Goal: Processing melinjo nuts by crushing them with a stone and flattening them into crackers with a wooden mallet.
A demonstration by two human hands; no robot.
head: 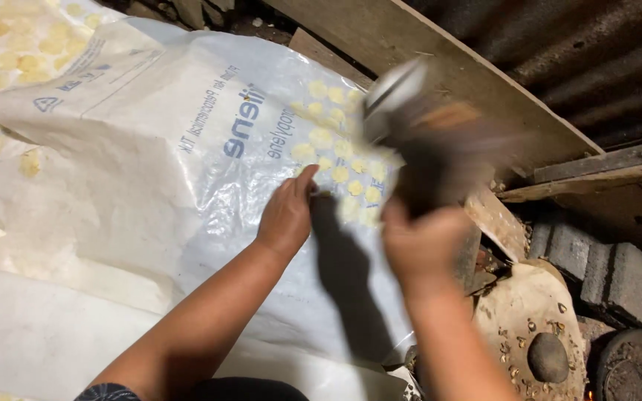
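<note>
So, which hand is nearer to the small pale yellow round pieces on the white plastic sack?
Left. The left hand rests on the sack with fingertips touching the yellow pieces; the right hand is raised beside them, gripping a blurred dark tool.

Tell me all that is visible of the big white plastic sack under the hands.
The big white woven plastic sack lies spread flat and creased, serving as a sheet. Blue printing and a triangle mark run across it. Small pale yellow round pieces lie in rows on its upper part. The left hand presses on it beside them. The right hand hangs above its right edge, gripping a blurred dark tool. A hand's shadow falls on it.
</note>
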